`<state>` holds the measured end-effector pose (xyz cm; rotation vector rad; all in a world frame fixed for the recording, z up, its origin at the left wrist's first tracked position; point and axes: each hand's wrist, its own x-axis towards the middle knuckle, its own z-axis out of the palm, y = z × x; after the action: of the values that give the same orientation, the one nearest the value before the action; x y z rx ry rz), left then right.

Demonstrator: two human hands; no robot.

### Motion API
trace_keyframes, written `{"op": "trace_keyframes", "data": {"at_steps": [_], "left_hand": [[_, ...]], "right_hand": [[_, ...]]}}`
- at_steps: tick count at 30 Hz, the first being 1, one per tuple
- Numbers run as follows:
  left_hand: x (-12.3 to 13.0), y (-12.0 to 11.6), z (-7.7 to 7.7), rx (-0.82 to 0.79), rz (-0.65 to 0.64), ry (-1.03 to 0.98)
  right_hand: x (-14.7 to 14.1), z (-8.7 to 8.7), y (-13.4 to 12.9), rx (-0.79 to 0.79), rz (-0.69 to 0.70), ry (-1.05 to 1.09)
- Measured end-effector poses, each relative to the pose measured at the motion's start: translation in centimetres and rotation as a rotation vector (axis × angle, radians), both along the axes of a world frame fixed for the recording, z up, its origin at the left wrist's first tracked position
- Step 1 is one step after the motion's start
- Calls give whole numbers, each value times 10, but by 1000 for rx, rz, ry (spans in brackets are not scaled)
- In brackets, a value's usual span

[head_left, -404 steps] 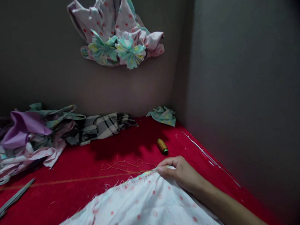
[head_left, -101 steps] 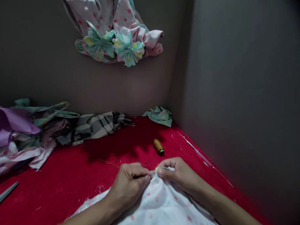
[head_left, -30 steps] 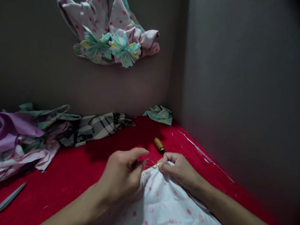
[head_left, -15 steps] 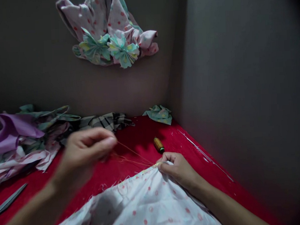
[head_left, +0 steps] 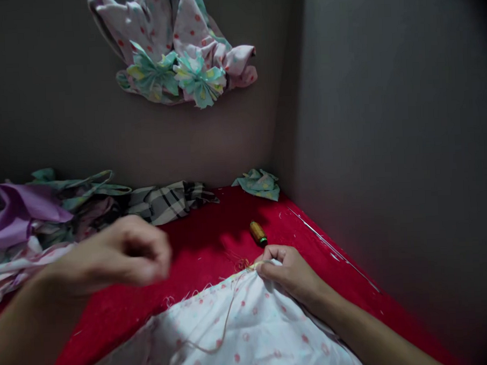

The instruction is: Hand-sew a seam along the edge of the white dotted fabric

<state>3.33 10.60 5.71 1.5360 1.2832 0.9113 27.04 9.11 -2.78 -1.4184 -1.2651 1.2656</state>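
Observation:
My right hand (head_left: 285, 269) pinches the upper edge of a white cloth with red dots (head_left: 234, 333), fingers closed on it. Beside those fingertips sits a small tangle of orange thread (head_left: 242, 265). From there a loose strand of thread (head_left: 225, 326) curves down over the cloth. My left hand (head_left: 129, 252) is raised to the left of the tangle, blurred by motion, its fingers curled together; whatever they might hold does not show. A spool of golden-brown thread (head_left: 257, 233) lies just beyond my right hand.
Everything lies on a red surface (head_left: 206, 243) against grey walls. Fabric scraps (head_left: 30, 213) are heaped at the left, with a plaid piece (head_left: 167, 202) and a green scrap (head_left: 257, 184) at the back. A thin metal rod (head_left: 335, 251) lies right. Dotted fabric with flowers (head_left: 198, 79) hangs above.
My left hand has moved left and slightly down. The thread that was stretched between my hands now lies slack on the cloth. The scissors at the left are now hidden. My right hand stays put.

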Motion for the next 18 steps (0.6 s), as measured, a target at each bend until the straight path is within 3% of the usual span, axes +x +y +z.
{"op": "trace_keyframes", "data": {"at_steps": [2,3,7,10,13,18], "left_hand": [[18,2,-8,-115,-268,154],[29,2,-14,-127,-333,233],[66,-8,-47,5,-226,462],[76,-13,-61,6,-226,428],[76,-10,-55,-46,-237,206],[52,-6,-10,-45,-79,-126]], "right_hand": [[0,0,0,-29,2,14],[0,1,0,-43,3,17],[0,0,0,-24,7,13],[0,-2,0,-10,13,21],[0,-3,1,-7,17,23],[0,-1,0,-33,9,8]]}}
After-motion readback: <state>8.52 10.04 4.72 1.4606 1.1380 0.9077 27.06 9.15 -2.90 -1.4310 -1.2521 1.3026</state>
